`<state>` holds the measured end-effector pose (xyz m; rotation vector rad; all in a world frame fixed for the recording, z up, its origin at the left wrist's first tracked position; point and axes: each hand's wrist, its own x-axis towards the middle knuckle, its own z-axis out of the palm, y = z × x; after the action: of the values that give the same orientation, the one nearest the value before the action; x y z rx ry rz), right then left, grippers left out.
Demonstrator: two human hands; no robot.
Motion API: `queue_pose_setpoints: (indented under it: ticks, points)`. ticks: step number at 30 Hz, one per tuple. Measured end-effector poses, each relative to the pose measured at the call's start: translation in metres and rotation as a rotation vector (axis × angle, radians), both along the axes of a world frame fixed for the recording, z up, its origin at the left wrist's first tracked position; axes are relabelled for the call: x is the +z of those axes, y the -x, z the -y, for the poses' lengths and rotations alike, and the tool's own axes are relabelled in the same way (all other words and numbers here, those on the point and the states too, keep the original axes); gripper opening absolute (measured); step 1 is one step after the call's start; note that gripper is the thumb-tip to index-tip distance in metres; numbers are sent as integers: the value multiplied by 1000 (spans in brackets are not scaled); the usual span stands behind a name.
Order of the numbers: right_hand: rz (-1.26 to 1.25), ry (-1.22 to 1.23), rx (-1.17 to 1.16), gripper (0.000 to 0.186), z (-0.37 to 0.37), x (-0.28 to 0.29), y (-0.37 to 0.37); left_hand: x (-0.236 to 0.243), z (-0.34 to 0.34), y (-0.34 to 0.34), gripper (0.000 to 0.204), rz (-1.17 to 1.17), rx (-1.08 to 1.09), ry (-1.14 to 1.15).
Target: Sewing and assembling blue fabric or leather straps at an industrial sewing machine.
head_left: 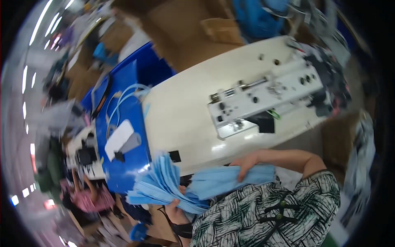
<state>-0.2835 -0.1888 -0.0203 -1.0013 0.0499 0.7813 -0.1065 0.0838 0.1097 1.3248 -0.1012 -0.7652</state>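
My left hand, low at the centre, grips a fanned bundle of pale blue pleated fabric pieces. To its right my right hand is closed over a flatter stack of the same blue pieces, held close against my patterned top. Just beyond both hands lies a long cream worktable, with a small black square near its front edge. A metal sewing machine stands on the table's right part, with dark fabric scraps beside it.
At the left are a blue board carrying cords and a white card, and a blue bin. An open cardboard box is behind the table. Another person in pink works at a machine at the far left. Cardboard and plastic wrapping stand at the right.
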Motion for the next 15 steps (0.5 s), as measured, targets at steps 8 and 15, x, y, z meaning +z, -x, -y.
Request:
queue_pose_setpoints:
  ticks: [8,15]
  points:
    - [-260,-76,-335,62,20,77,215,40,68,63,52,-378,-414,-26]
    - [-255,-38,-510,64,45,67,440,43,164,196,48,-285,-603,106]
